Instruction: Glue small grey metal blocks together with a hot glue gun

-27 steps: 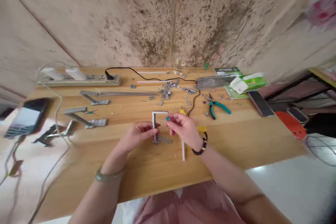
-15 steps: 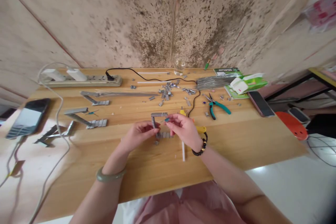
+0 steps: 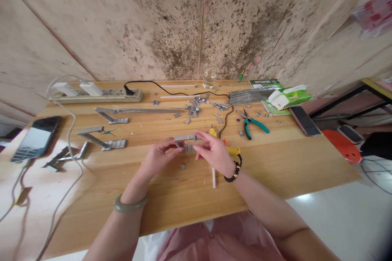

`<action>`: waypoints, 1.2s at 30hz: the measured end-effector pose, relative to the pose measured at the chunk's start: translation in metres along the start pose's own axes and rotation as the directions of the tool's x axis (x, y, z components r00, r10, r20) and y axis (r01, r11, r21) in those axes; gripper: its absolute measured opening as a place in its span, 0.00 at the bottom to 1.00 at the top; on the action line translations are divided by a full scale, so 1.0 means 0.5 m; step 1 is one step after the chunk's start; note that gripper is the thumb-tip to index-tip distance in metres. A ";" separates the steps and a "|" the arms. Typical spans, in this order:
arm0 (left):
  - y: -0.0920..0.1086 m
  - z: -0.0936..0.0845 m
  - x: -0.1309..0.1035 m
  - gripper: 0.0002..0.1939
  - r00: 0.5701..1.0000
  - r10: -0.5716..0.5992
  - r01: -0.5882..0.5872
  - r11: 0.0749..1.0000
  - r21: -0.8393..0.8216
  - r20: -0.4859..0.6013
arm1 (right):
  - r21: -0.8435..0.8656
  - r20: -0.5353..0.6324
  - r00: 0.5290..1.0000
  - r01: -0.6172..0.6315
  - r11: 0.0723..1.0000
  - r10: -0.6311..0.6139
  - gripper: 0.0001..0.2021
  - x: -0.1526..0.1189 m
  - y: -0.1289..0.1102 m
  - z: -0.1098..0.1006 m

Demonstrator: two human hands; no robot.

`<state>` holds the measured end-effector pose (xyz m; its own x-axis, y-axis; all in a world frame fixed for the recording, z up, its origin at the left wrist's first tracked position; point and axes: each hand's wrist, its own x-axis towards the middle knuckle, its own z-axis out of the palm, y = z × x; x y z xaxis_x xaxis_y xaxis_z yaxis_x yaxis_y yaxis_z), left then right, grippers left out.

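Observation:
My left hand (image 3: 162, 153) is closed around the left end of a grey angled piece (image 3: 185, 138), with a flat bar on top and a segmented base (image 3: 189, 147) below. At the bar's right end, the fingers of my right hand (image 3: 212, 153) close around a small teal piece (image 3: 196, 138), which is partly hidden. A loose grey bit (image 3: 182, 166) lies on the table below my hands. Just right of my right hand rests a yellow glue gun (image 3: 234, 151), partly covered, and a white stick (image 3: 214, 177) lies under my wrist.
Similar grey angled pieces (image 3: 114, 144) stand at the left near a phone (image 3: 38, 136) and a white cable. Behind are scattered grey blocks (image 3: 193, 108), a power strip (image 3: 116, 95) and a glass (image 3: 209, 78). Teal-handled pliers (image 3: 259, 124) and a wire bundle (image 3: 252, 96) lie right.
The grey angled piece has been tilted, so its bar's broad face now shows and its base sits closer beneath. My right fingers have shifted slightly around the bar's end.

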<state>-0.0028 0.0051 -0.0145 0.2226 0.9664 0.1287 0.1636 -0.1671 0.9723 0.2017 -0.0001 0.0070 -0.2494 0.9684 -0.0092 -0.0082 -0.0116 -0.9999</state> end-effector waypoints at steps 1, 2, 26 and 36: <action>0.001 -0.001 0.000 0.10 1.000 0.005 -0.005 1.000 0.008 -0.004 | -0.009 -0.004 1.000 0.013 1.000 -0.013 0.25 0.000 0.000 0.000; 0.001 -0.001 0.001 0.10 1.000 0.009 -0.009 1.000 0.013 -0.011 | -0.019 -0.007 1.000 0.024 1.000 -0.024 0.26 0.000 -0.001 0.000; 0.025 -0.022 0.011 0.20 0.942 -0.019 0.041 0.997 0.058 -0.336 | -0.424 -0.116 0.849 0.427 0.799 -0.516 0.23 -0.022 -0.002 -0.004; 0.056 -0.050 -0.039 0.21 0.934 -0.046 0.117 0.977 0.181 -0.355 | -0.448 -0.060 0.822 0.485 0.751 -0.566 0.20 -0.021 0.016 0.003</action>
<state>-0.0265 -0.0137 0.0153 -0.1410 0.9794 0.1449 0.3595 -0.0857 0.9292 0.2025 -0.0106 -0.0008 -0.1425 0.8175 0.5580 0.3065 0.5725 -0.7604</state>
